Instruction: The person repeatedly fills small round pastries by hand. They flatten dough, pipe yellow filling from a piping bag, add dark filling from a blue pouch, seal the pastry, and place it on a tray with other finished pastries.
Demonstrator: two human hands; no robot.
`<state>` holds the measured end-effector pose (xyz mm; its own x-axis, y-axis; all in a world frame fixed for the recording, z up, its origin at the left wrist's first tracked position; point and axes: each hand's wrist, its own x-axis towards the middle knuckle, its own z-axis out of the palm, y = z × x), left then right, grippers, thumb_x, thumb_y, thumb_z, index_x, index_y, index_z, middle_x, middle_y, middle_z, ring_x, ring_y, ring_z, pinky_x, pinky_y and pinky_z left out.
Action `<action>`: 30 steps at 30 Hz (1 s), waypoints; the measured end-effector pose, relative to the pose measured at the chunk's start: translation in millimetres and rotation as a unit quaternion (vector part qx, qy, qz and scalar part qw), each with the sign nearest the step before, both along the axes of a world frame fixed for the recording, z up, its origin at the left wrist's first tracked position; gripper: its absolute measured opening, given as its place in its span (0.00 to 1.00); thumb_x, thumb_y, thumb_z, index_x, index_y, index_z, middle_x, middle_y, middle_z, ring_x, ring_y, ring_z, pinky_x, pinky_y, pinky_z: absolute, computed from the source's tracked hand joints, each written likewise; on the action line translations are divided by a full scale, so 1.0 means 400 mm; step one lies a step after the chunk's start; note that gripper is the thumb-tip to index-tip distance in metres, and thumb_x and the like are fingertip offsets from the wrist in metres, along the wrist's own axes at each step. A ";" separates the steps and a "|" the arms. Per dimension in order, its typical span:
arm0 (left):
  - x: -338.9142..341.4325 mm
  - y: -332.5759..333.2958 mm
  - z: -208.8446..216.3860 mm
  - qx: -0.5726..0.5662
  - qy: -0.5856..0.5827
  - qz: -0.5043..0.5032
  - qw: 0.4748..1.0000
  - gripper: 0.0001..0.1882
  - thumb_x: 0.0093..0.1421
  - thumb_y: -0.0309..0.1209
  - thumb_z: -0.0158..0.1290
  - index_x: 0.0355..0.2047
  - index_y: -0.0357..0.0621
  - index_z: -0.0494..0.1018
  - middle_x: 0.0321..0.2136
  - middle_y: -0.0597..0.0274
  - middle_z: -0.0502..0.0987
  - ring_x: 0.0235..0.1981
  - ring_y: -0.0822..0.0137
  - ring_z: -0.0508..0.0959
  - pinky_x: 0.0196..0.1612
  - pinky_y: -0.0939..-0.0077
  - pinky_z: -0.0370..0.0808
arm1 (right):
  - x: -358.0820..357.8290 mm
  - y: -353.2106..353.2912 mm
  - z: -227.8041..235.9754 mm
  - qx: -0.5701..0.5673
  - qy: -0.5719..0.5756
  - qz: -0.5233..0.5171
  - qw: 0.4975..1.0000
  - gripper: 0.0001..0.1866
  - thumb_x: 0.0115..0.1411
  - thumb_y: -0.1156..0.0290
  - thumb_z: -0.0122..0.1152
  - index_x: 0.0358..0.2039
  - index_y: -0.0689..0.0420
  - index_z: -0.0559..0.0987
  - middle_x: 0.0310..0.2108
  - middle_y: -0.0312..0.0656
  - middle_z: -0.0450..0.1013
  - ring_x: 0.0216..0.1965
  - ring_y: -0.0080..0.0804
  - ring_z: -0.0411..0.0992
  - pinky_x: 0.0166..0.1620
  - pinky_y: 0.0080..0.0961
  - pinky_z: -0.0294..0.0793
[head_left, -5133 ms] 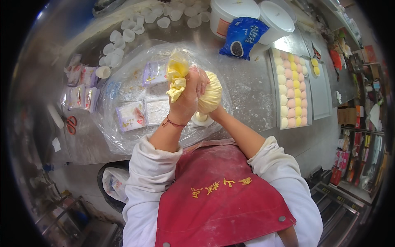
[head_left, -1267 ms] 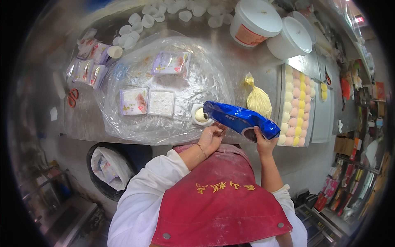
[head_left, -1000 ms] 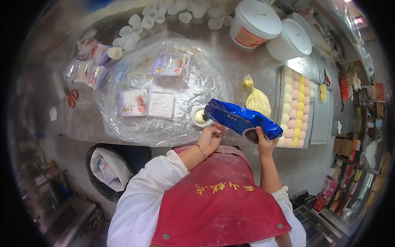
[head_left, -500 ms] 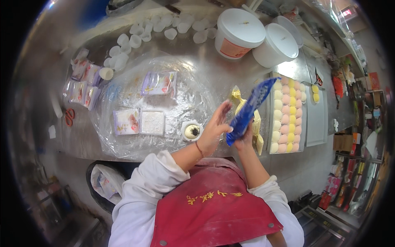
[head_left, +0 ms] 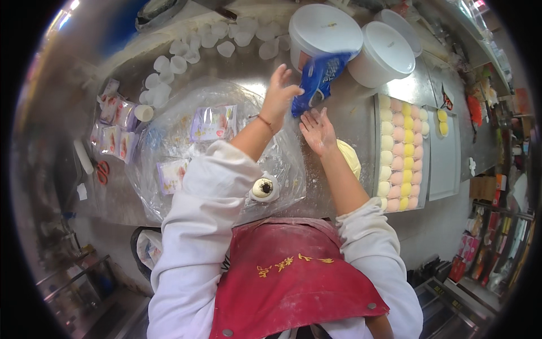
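Observation:
A blue packet (head_left: 319, 82) is at the far middle of the metal table, its upper end in front of the white buckets. My left hand (head_left: 278, 100) is beside it with fingers spread, its thumb tip at the packet's edge. Just below the packet, my right hand (head_left: 319, 133) is open, palm turned up, holding nothing. Next to my right forearm lies a yellow piping bag (head_left: 349, 158), partly hidden by the arm. A pale round dough ball (head_left: 262, 187) with dark crumbs on top sits in a small white cup, close to my left sleeve.
Two purple-white wrapped packages (head_left: 213, 122) (head_left: 172, 174) lie on a floury plastic sheet (head_left: 152, 198). More packages (head_left: 116, 141) and orange scissors (head_left: 102, 172) are at left. White cups (head_left: 178, 64) stand behind. Lidded buckets (head_left: 326, 29) and a tray (head_left: 376, 169) of coloured balls are at right.
Both hands have moved away from me with the blue packet, toward the buckets. The right hand has let go of it, and the left hand's fingers have spread.

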<state>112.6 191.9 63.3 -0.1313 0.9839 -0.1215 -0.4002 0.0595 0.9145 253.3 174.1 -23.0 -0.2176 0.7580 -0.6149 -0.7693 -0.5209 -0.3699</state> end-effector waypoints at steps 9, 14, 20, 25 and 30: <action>-0.186 -0.397 -0.262 -0.118 0.398 -0.218 0.883 0.17 0.48 0.22 0.41 0.41 0.39 0.66 0.38 0.55 0.71 0.40 0.63 0.70 0.44 0.74 0.65 | -0.001 -0.330 -0.028 0.091 -0.298 0.448 0.838 0.17 0.55 0.73 0.46 0.44 0.66 0.64 0.22 0.38 0.68 0.20 0.22 0.67 0.25 0.16 0.68; -0.182 -0.488 -0.287 -0.014 0.570 -0.203 0.796 0.14 0.49 0.23 0.42 0.38 0.38 0.67 0.32 0.51 0.70 0.33 0.55 0.70 0.38 0.70 0.67 | -0.031 -0.367 -0.048 0.134 -0.393 0.547 0.727 0.12 0.53 0.70 0.50 0.36 0.64 0.69 0.16 0.35 0.66 0.14 0.20 0.64 0.17 0.17 0.64; -0.189 -0.530 -0.326 -0.138 0.456 -0.136 0.869 0.12 0.46 0.24 0.49 0.33 0.37 0.66 0.28 0.56 0.70 0.27 0.63 0.70 0.32 0.73 0.68 | -0.032 -0.381 -0.069 0.187 -0.451 0.457 0.743 0.09 0.53 0.69 0.51 0.31 0.62 0.69 0.20 0.37 0.68 0.18 0.19 0.65 0.21 0.17 0.66; -0.187 -0.541 -0.363 -0.273 0.250 -0.081 0.925 0.12 0.44 0.20 0.51 0.30 0.38 0.65 0.27 0.62 0.69 0.27 0.75 0.70 0.27 0.81 0.68 | -0.047 -0.385 -0.082 0.173 -0.414 0.420 0.788 0.10 0.52 0.70 0.53 0.32 0.62 0.69 0.24 0.37 0.68 0.25 0.19 0.66 0.26 0.16 0.68; -0.147 -0.558 -0.350 -0.233 0.232 -0.029 0.944 0.13 0.42 0.24 0.53 0.30 0.37 0.67 0.23 0.62 0.72 0.23 0.75 0.71 0.27 0.81 0.69 | -0.067 -0.390 -0.071 0.195 -0.390 0.365 0.823 0.10 0.51 0.72 0.54 0.32 0.63 0.69 0.24 0.37 0.68 0.24 0.19 0.67 0.26 0.15 0.69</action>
<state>53.9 -31.4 -76.8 -0.2232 0.8455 -0.4851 0.0532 0.5074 0.8600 226.3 18.0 -51.4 -0.3566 0.7728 -0.5250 0.2465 -0.4642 -0.8508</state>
